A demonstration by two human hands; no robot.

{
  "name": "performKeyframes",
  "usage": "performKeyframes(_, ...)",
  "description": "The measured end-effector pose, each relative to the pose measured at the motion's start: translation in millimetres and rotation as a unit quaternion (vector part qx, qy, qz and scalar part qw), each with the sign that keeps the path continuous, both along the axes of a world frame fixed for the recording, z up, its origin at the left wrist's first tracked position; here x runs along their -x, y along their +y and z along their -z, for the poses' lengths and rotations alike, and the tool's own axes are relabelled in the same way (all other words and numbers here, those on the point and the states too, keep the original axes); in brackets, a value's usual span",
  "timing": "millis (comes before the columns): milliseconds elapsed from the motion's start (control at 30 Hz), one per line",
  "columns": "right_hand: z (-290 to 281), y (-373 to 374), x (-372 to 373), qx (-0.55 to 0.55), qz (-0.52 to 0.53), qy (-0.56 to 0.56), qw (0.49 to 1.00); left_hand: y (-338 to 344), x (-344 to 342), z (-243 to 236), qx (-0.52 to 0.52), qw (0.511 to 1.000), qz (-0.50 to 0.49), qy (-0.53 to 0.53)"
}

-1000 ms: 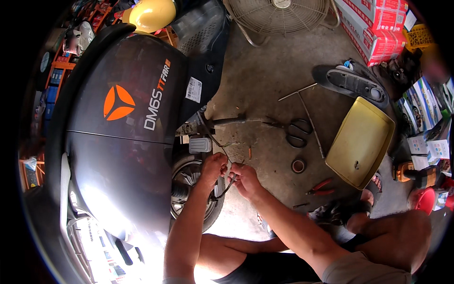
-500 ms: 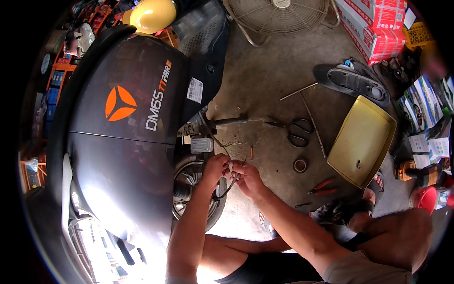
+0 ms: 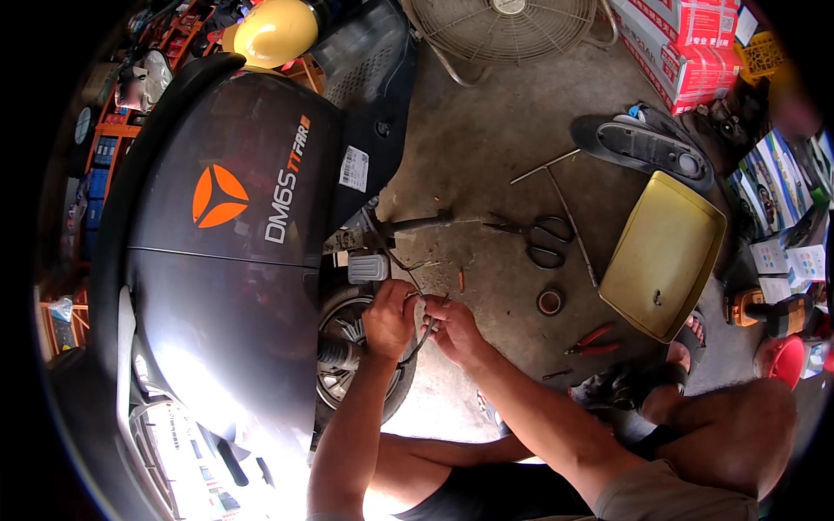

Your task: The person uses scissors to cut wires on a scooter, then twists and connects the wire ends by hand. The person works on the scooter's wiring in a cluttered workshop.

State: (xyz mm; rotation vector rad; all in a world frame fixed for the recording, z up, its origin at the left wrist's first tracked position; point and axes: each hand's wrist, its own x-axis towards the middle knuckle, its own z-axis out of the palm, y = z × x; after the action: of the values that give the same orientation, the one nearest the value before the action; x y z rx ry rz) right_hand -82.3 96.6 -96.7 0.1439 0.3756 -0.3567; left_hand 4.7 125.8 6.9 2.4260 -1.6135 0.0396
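Beside the rear wheel (image 3: 401, 389) of a dark grey scooter (image 3: 221, 304), both hands work close together on thin wiring. My left hand (image 3: 387, 319) is closed in a pinch at a thin wire (image 3: 415, 276) that comes down from beneath the scooter. Just right of it, my right hand (image 3: 452, 330) has its fingers closed around a dark cable (image 3: 420, 342), which curves back toward the wheel. The joint between wire and cable is too small to make out and partly hidden by fingers. A grey ribbed block (image 3: 368, 267) sits just above my left hand.
On the concrete floor to the right lie black-handled scissors (image 3: 547, 241), a T-shaped rod tool (image 3: 569, 213), a tape roll (image 3: 550, 301) and red-handled pliers (image 3: 594, 340). Farther right are a yellow tray (image 3: 665, 260) and a black cover (image 3: 647, 149). A fan (image 3: 512, 30) stands at the far side.
My left hand has turned and opened slightly away from the right hand's fingertips, its knuckles now facing up. The right hand stays nearly in place on the cable.
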Motion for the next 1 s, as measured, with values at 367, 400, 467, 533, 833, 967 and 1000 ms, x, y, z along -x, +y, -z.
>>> performKeyframes(367,-3.7,-2.5,2.4,0.012,-0.001,-0.009,1.000,-0.5,-0.8,1.4,0.002,0.998,0.037,-0.055)
performKeyframes(400,-3.4,-3.1,2.6,0.012,0.002,-0.008,1.000,-2.0,-0.8,2.4,-0.002,0.999,0.029,-0.046)
performKeyframes(467,-1.5,-1.7,1.0,0.001,0.006,0.002,1.000,-4.7,-0.9,3.3,-0.010,0.999,0.013,-0.029)
performKeyframes(533,1.7,0.8,-0.8,-0.002,0.006,0.004,1.000,-6.4,-0.5,4.2,-0.015,1.000,-0.017,0.003)
performKeyframes(833,0.7,0.8,-0.1,0.013,0.001,0.017,1.000,-6.9,-18.0,25.9,-0.027,0.905,-0.269,0.329)
performKeyframes(967,-0.3,0.5,0.0,0.032,-0.003,0.002,0.999,-2.5,-26.8,22.7,0.024,0.690,-0.373,0.619)
performKeyframes(1000,-0.3,0.6,-0.9,0.038,-0.004,-0.004,0.999,-1.9,-24.6,21.4,0.022,0.700,-0.373,0.609)
